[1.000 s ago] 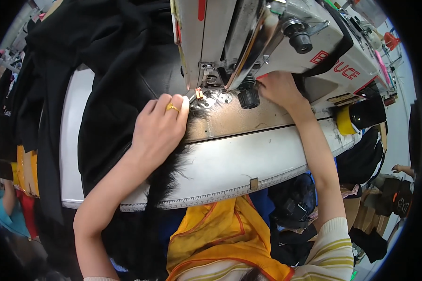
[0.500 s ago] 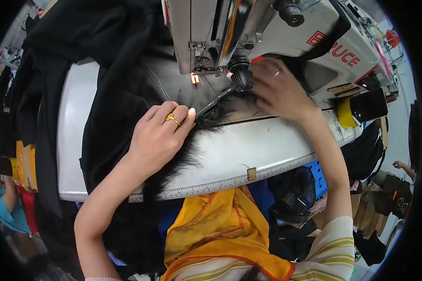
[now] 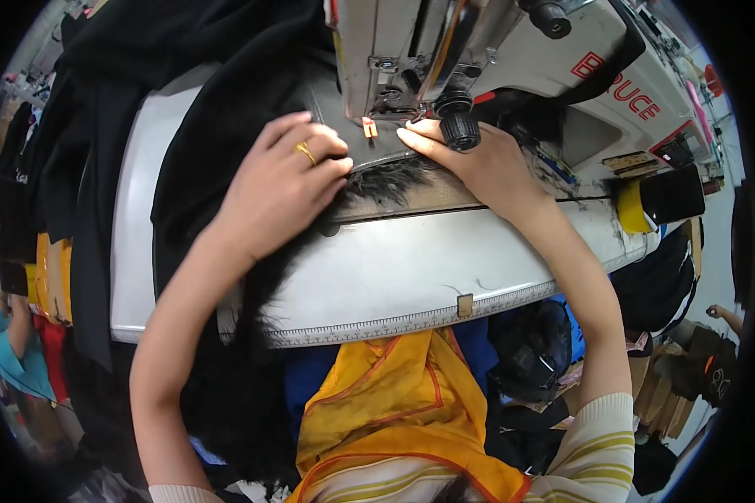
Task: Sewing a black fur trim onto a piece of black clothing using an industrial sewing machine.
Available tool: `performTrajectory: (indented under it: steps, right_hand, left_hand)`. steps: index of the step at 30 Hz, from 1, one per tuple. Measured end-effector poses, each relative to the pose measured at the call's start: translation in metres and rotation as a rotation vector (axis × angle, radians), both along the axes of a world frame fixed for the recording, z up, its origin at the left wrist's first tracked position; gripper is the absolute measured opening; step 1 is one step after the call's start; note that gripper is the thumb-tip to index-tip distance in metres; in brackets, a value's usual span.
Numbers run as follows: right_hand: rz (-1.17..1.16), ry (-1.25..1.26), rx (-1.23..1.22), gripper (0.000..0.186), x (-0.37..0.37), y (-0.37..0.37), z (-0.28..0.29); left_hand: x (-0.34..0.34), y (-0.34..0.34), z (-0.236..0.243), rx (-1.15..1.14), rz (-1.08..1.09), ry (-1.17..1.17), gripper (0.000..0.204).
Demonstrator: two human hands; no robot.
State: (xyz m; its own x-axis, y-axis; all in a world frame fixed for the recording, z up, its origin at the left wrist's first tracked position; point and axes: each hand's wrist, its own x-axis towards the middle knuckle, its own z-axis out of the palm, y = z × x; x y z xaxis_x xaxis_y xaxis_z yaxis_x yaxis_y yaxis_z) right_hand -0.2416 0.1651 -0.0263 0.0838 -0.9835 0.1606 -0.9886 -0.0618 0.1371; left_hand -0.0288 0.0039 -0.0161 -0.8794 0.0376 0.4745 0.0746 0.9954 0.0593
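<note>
My left hand (image 3: 285,184), with a yellow ring, rests on black fabric (image 3: 210,134) left of the sewing machine head (image 3: 356,59), its curled fingers gripping the edge beside black furry trim (image 3: 386,180). My right hand (image 3: 495,176) pinches the same edge at the right of the orange-marked presser foot (image 3: 370,127), thumb toward the needle area and some fingers hidden behind a black knob (image 3: 459,130). The fabric has a stitched line and drapes over the white tabletop's left part; where the fur runs under my left arm is partly hidden.
A measuring tape (image 3: 394,329) runs along the table's front edge. A yellow-and-black box (image 3: 637,205) stands at the table's right. Dark clothes (image 3: 654,277) lie beyond it. Other people's arms show at far left (image 3: 17,335) and far right (image 3: 726,317).
My left hand has moved up toward the needle. My right hand has come leftward onto the fabric edge by the presser foot. The seam and fur have shifted upward.
</note>
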Motion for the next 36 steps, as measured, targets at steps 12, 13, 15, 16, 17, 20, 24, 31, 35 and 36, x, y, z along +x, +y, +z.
performTrajectory:
  steps: [12, 13, 15, 16, 17, 20, 24, 31, 35, 36]
  right_hand:
    - [0.180, 0.062, -0.267, 0.015, -0.028, -0.016, 0.007]
    - [0.134, -0.040, -0.336, 0.014, -0.026, -0.019, 0.009]
    - [-0.125, 0.173, -0.084, 0.014, -0.029, -0.016, 0.003]
    - [-0.163, 0.268, -0.032, 0.024, -0.049, -0.009, -0.015]
    - [-0.045, 0.197, -0.442, 0.036, -0.056, -0.014, -0.026]
    - [-0.080, 0.186, -0.430, 0.038, -0.055, -0.017, -0.029]
    - [0.004, 0.035, -0.354, 0.036, -0.051, -0.032, -0.044]
    - [-0.150, 0.227, -0.133, 0.007, -0.041, -0.016, 0.002]
    - [-0.051, -0.030, -0.251, 0.009, -0.044, -0.036, -0.018]
    - [-0.012, -0.242, -0.328, 0.009, -0.060, -0.034, -0.036]
  left_hand:
    - [0.004, 0.014, -0.004, -0.121, 0.031, 0.052, 0.018]
    - [-0.002, 0.007, -0.006, -0.133, 0.033, 0.054, 0.018]
    - [-0.016, -0.006, -0.012, -0.170, 0.045, 0.070, 0.019]
    - [-0.022, -0.009, -0.012, -0.170, 0.022, 0.072, 0.018]
    - [-0.025, -0.012, -0.012, -0.174, 0.003, 0.062, 0.017]
    - [-0.027, -0.018, -0.012, -0.189, 0.005, 0.074, 0.015]
    - [-0.020, -0.035, -0.010, -0.209, 0.047, -0.007, 0.016]
    - [-0.038, -0.030, -0.007, -0.258, -0.120, 0.102, 0.019]
    - [-0.029, -0.035, -0.008, -0.279, -0.073, 0.071, 0.016]
    - [-0.031, -0.031, -0.008, -0.253, -0.072, 0.070, 0.016]
